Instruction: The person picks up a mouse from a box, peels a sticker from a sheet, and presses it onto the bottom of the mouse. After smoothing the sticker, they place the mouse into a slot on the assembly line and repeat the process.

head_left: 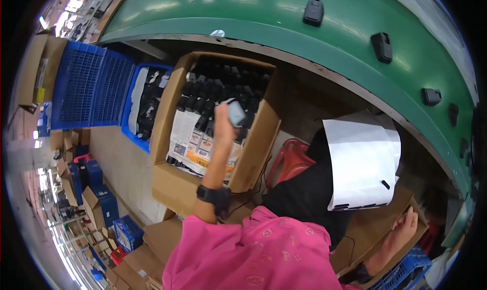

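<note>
Green bench (243, 11); blue crate (81, 87); left fingers (222, 113) holding grey block (236, 113), right fingers (409, 218) loosely curled

Open carton (261, 143): my left hand (223, 125) has room upward; its walls stand either side.
Green surface (243, 8): edge blocks me ahead.

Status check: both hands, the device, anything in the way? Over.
Left hand holding grey device above open carton. Right hand loosely curled, appears empty. No obstruction seen; newspaper among black devices.

We see a green bench (228, 11) spanning the top, greyish floor (119, 158) and bright lights (74, 6) leftward.
</note>
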`<action>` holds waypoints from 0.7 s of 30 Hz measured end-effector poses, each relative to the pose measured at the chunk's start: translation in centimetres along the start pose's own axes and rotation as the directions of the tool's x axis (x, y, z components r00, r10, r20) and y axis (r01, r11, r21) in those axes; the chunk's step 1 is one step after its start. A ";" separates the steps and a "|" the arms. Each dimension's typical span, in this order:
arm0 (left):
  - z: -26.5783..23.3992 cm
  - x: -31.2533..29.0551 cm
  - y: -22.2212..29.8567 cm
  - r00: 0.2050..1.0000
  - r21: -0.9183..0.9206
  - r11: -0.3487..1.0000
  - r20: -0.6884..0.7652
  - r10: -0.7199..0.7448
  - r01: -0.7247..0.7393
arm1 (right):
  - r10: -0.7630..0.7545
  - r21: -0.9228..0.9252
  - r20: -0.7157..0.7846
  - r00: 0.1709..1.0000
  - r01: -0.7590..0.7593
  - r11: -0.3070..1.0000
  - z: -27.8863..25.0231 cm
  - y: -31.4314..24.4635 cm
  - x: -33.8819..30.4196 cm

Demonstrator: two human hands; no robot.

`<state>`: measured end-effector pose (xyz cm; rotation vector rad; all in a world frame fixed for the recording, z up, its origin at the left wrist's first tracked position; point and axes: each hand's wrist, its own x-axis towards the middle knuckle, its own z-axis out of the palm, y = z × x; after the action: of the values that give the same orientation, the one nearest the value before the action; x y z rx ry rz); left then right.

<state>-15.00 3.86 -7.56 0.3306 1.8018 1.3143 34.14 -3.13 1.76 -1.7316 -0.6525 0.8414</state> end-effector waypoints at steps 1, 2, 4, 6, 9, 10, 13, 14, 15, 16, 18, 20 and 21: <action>-4.7 3.4 -2.2 0.997 0.116 0.993 -0.072 -0.027 0.036 | 0.017 0.024 0.002 1.000 -0.017 1.000 -0.5 0.3 0.1; -9.4 6.4 -4.6 0.916 0.370 0.881 -0.155 0.371 -0.294 | 0.034 0.053 0.010 0.999 -0.034 0.998 -0.5 0.6 0.2; -15.6 9.3 -6.7 0.702 0.652 0.624 -0.193 0.686 -0.431 | 0.043 0.063 0.018 0.999 -0.044 0.997 -0.6 1.4 0.4; -17.4 10.0 -7.2 0.716 0.673 0.647 -0.248 0.653 -0.357 | 0.051 0.055 -0.016 0.999 -0.050 0.997 -0.8 2.0 0.3; -19.6 11.3 -7.9 0.752 0.780 0.610 -0.317 0.578 -0.139 | 0.045 -0.031 -0.042 0.998 -0.046 0.998 0.4 2.1 0.2; -20.9 12.1 -8.7 0.718 0.867 0.461 -0.196 0.668 -0.191 | 0.051 -0.036 -0.016 0.999 -0.051 0.998 1.6 1.5 0.1; -20.3 13.4 -9.8 0.778 0.927 0.295 -0.004 0.629 -0.233 | 0.031 -0.084 -0.011 0.999 -0.032 0.996 1.8 1.3 -0.1; -19.6 13.6 -9.5 0.803 0.933 0.263 0.045 0.594 -0.247 | 0.016 -0.100 -0.013 1.000 -0.017 0.995 1.6 1.4 0.0; -19.4 13.8 -9.6 0.825 0.938 0.229 0.092 0.557 -0.260 | 0.013 -0.101 -0.020 1.000 -0.015 0.995 1.4 1.4 -0.1; -19.4 13.9 -9.5 0.797 0.929 0.212 0.125 0.590 -0.302 | 0.018 -0.107 -0.042 0.999 -0.023 0.994 1.2 1.3 -0.3; -20.6 13.3 -8.7 0.801 0.885 0.287 0.144 0.581 -0.367 | 0.016 -0.109 -0.070 0.997 -0.023 0.994 1.1 1.4 -0.4; -22.8 12.3 -8.2 0.720 0.956 -0.054 0.255 0.645 -0.290 | 0.023 -0.172 -0.031 0.999 -0.028 0.985 1.2 1.7 -0.3; -18.0 11.3 -6.6 0.549 0.937 0.030 0.178 0.817 -0.348 | 0.048 -0.202 -0.070 0.996 -0.061 0.977 1.5 1.1 -1.0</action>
<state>-33.72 -3.25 -17.39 1.8276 2.8686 0.6060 32.33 -3.38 0.65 -1.9616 -0.6687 0.7737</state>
